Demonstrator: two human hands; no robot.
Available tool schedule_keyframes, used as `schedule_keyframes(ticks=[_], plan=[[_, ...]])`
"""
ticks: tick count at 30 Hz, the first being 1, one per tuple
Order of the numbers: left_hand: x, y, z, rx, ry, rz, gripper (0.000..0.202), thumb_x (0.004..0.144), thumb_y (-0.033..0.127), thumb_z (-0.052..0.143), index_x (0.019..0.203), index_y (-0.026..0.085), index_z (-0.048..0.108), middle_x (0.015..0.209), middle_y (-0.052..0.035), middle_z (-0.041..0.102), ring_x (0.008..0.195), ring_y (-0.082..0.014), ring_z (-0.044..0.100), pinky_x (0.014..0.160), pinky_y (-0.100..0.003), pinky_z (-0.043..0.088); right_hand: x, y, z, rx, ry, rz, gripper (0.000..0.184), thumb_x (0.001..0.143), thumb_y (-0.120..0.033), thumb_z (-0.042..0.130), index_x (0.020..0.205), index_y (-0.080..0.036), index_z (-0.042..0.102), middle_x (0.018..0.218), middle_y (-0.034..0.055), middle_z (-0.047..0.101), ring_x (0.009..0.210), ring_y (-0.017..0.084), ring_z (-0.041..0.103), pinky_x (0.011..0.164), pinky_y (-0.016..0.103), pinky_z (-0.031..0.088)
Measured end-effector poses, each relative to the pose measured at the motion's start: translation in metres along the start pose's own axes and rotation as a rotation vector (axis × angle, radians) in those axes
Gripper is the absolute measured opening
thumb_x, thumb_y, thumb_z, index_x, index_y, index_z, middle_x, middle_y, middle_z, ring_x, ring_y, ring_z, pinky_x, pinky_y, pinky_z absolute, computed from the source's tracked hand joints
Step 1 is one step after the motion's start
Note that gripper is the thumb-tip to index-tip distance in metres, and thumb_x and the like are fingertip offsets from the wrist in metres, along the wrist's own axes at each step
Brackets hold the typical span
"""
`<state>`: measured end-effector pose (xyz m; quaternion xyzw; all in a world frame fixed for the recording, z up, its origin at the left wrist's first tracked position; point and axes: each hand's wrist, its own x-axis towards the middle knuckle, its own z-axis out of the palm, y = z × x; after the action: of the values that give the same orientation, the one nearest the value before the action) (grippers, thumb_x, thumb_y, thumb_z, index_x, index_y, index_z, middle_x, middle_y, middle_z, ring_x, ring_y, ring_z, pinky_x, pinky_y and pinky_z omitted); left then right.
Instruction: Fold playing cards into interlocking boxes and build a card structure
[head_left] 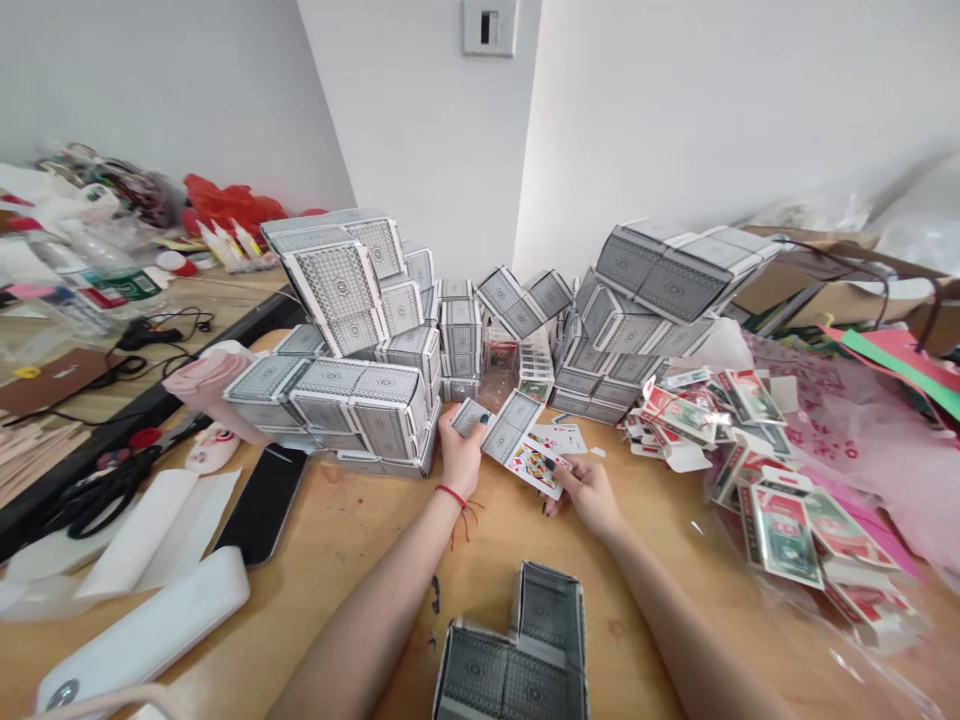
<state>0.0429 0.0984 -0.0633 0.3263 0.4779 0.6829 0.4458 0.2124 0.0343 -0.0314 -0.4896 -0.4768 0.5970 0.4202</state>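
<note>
Playing cards (534,462) fanned in right hand (589,495), pinched between thumb and fingers above tabletop (337,520); left hand (461,455) gripping grey-backed card (471,417). Stacked card boxes (360,400) just beyond; banknote-printed packs (780,535) at right.

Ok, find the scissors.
In the head view, the black-handled scissors lie at far left, beside the white paper and left of the black phone.

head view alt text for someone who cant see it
Left hand and right hand hold playing cards over a wooden table, in front of walls of grey-backed cards.
</note>
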Motion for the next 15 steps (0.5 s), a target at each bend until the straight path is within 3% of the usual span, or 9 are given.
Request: schedule_keyframes(ticks=[15], plan=[[-0.005, 0.011, 0.001, 0.021, -0.031, 0.024, 0.048, 0.062, 0.022, 0.066, 0.103, 0.02, 0.042, 0.098, -0.0038, 0.053, 0.088, -0.0142, 0.054, 0.08, -0.031, 0.045, 0.002, 0.003, 0.0, -0.034, -0.03, 0.016, 0.038, 0.07, -0.053, 0.053, 0.064, -0.016, 0.047, 0.043, 0.0009, 0.06, 0.033, 0.014, 0.055, 0.033, 0.021, 0.043]])
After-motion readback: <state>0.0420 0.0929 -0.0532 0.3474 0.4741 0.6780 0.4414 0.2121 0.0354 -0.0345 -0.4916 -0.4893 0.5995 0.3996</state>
